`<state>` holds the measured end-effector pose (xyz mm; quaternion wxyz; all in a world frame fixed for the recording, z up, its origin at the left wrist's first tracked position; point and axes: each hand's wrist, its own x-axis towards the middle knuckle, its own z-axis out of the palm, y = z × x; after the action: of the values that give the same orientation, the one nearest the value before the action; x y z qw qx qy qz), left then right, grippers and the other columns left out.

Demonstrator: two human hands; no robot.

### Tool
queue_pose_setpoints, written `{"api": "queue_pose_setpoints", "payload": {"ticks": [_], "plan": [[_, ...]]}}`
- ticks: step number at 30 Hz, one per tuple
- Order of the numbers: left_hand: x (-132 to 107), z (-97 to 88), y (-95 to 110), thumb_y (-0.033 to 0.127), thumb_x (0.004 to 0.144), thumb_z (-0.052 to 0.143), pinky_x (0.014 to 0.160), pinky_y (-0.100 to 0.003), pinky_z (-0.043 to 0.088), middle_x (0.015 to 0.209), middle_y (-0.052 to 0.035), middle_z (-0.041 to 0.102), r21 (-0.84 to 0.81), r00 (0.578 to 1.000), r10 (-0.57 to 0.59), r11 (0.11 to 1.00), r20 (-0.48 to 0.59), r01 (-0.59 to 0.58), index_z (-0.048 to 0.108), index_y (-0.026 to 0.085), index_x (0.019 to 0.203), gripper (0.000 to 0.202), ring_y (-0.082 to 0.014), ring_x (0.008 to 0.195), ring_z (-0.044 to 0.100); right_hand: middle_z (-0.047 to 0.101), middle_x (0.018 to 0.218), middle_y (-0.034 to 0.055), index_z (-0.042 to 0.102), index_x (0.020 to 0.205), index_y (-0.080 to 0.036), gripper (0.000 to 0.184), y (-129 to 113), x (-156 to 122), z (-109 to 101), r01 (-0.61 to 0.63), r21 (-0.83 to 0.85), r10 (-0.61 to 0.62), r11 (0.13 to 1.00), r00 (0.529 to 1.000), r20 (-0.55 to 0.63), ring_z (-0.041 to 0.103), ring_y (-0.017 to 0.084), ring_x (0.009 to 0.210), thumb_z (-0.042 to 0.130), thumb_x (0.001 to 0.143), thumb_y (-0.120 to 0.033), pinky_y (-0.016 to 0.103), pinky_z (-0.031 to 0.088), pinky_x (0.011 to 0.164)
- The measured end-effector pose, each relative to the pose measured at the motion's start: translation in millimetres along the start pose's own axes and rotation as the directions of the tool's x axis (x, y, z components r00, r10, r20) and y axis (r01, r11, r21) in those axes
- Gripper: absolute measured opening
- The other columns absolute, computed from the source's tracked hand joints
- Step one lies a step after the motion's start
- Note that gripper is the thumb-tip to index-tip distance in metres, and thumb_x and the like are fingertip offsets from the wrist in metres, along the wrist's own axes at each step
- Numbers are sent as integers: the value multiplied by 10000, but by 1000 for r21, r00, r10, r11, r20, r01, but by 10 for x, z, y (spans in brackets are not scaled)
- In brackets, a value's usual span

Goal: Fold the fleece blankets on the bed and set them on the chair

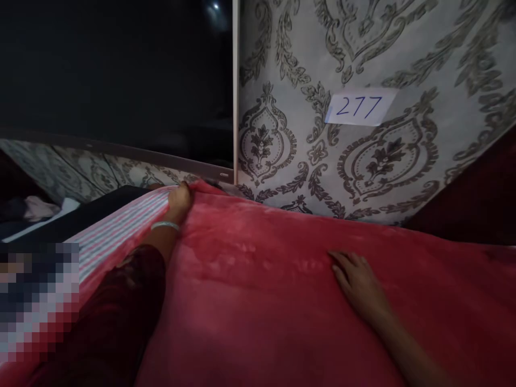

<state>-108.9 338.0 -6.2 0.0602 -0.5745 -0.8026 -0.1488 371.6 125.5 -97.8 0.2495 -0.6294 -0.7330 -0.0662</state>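
Observation:
A red fleece blanket (262, 279) covers most of the bed in front of me. My left hand (179, 199) reaches to the blanket's far left corner and its fingers are closed on the blanket's edge, next to a pink and grey striped sheet (116, 231). A pale bangle sits on that wrist. My right hand (357, 277) lies flat on the blanket with its fingers stretched out, holding nothing.
A wall with grey damask wallpaper (363, 59) rises behind the bed, with a paper note reading 277 (358, 107) stuck on it. A dark mirror or window (116, 75) fills the upper left. A dark surface with a pale cloth (38, 207) lies at the far left.

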Motion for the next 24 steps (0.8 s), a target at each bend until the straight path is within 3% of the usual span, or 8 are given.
{"api": "queue_pose_setpoints", "payload": {"ticks": [6,12,17,20,24], "plan": [[27,120,-90,248,922,470,1000,-525,425,1302,-313,587,52,990,-5,999,-142,12,504,18,1331,471,-429,1261,540,652,1201,115,656,1281,-215,453,15,19,-19,-19,10,19,1000,1000,19,600,284,1064,345,1001,-390,485,490,971],[115,22,-351,234,894,493,864,-422,511,1190,-268,675,-11,997,-78,997,13,78,654,36,1155,365,-369,1095,653,660,1199,118,666,1278,-218,459,33,8,-1,-8,-7,8,1000,1000,9,608,284,1035,349,996,-392,477,523,928],[163,74,-362,297,927,443,861,-434,522,1175,-266,687,-25,989,-137,990,-50,136,628,48,1221,427,-376,1106,658,662,1203,114,669,1277,-231,451,40,10,5,-15,43,15,999,1000,1,610,285,1056,355,998,-397,487,517,948],[151,94,-356,319,943,417,869,-431,518,1179,-273,680,-2,990,-139,990,-36,139,619,32,1215,444,-375,1107,654,663,1209,117,669,1280,-227,447,37,13,6,-3,39,3,999,1000,-7,613,283,1051,359,1001,-389,488,517,949],[77,-23,-335,340,942,403,895,-436,506,1249,-281,627,41,994,-92,995,-53,94,565,-4,1273,504,-385,1153,615,659,1210,118,660,1289,-215,433,12,23,1,0,34,1,999,1000,-7,605,280,1058,366,1002,-350,478,519,947]]}}
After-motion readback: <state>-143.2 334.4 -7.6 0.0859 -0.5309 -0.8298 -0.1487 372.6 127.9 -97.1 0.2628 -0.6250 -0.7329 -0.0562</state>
